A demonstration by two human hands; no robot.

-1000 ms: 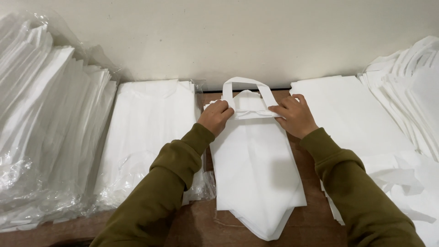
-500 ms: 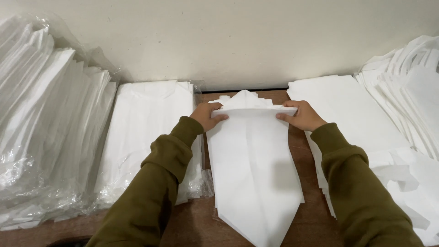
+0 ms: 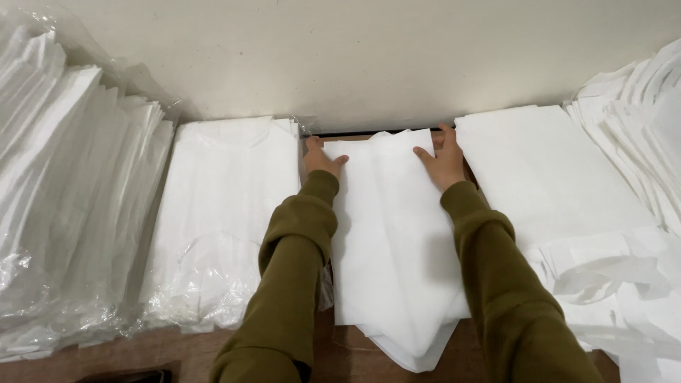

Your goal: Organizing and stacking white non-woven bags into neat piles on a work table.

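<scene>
A folded white fabric bag (image 3: 394,241) lies flat on the brown table, its top edge near the wall. My left hand (image 3: 320,159) rests on the bag's upper left corner with fingers spread. My right hand (image 3: 443,162) presses flat on its upper right part, fingers apart. Both arms wear olive green sleeves. The bag's handles are hidden, folded under or inside. The bag's lower end forms a point near the table's front edge.
A plastic-wrapped stack of white bags (image 3: 220,220) lies left of my arms, with taller wrapped bundles (image 3: 64,198) at far left. A flat white stack (image 3: 546,177) sits to the right, and loose white bags (image 3: 631,142) pile at far right. A pale wall (image 3: 369,57) stands behind.
The bag's handles, visible a second ago, have been folded down out of sight. Both hands moved from the handles to the top corners and now press flat on the bag.
</scene>
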